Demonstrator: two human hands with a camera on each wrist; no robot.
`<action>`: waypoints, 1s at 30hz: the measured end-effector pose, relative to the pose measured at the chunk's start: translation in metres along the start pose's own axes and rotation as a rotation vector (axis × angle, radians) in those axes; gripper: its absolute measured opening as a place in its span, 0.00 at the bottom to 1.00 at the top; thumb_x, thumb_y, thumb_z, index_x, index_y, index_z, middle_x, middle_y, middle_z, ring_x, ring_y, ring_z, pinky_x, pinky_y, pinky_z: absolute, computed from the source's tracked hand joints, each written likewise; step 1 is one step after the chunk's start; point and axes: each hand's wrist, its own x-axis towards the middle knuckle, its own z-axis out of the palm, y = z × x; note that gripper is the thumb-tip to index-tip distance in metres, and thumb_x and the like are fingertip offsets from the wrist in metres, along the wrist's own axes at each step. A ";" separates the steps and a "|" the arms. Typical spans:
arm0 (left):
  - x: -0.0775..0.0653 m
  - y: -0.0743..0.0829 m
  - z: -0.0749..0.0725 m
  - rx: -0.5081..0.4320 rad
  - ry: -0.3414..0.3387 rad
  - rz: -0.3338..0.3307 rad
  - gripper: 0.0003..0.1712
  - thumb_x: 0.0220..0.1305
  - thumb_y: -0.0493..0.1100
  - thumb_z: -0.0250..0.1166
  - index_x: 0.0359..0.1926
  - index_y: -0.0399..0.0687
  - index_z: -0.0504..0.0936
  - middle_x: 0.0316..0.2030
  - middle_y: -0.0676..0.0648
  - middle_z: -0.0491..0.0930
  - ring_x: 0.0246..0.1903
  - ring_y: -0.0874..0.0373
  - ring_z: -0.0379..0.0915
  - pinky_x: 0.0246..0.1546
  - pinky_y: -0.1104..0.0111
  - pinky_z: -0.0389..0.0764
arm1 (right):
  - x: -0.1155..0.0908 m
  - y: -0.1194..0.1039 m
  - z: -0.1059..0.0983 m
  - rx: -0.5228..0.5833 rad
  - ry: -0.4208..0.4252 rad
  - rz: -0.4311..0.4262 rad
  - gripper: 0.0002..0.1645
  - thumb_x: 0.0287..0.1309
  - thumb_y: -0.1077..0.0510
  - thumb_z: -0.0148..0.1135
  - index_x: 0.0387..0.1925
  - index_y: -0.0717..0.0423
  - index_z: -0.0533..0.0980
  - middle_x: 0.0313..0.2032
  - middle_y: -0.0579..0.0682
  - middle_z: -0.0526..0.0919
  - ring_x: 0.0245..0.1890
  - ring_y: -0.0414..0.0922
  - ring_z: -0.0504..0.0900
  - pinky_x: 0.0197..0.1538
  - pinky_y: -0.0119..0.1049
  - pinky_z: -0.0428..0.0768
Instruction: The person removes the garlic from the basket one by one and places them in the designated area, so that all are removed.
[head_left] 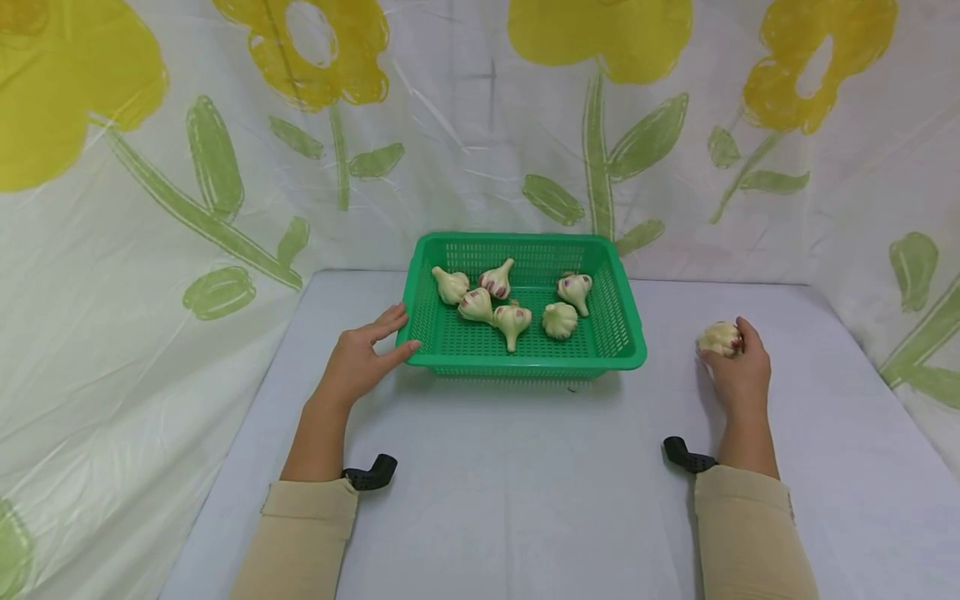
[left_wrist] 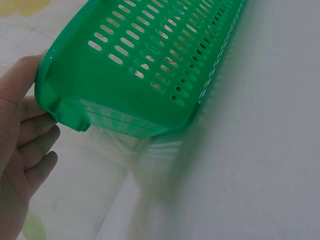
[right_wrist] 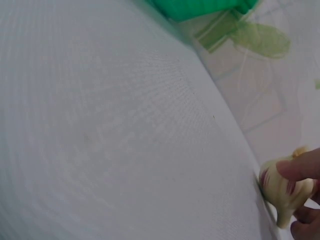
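A green plastic basket (head_left: 525, 363) with slotted walls holds several garlic bulbs (head_left: 512, 320), cream with purple streaks. My left hand (head_left: 358, 360) is at its left end, thumb over the rim and fingers along the outside. In the left wrist view, the basket's rim (left_wrist: 45, 75) lies against the thumb, with the other fingers (left_wrist: 37, 145) below it. To the right of the basket, my right hand (head_left: 738, 371) grips another garlic bulb (head_left: 718, 339) between thumb and fingers. The right wrist view shows that garlic bulb (right_wrist: 282, 187) stem down, close over the tabletop.
A white-covered table (head_left: 510, 500) lies under everything. Behind it hangs a pale curtain (head_left: 465, 150) printed with yellow flowers and green leaves, which also runs along both sides. Black wrist devices (head_left: 375, 472) sit at both sleeve cuffs.
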 end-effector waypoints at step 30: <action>0.000 0.000 -0.001 -0.011 -0.012 -0.020 0.37 0.63 0.59 0.67 0.67 0.47 0.73 0.69 0.53 0.68 0.70 0.55 0.63 0.67 0.52 0.69 | -0.006 -0.010 -0.007 -0.011 0.004 -0.034 0.51 0.61 0.54 0.65 0.78 0.40 0.47 0.78 0.52 0.47 0.76 0.57 0.48 0.74 0.59 0.56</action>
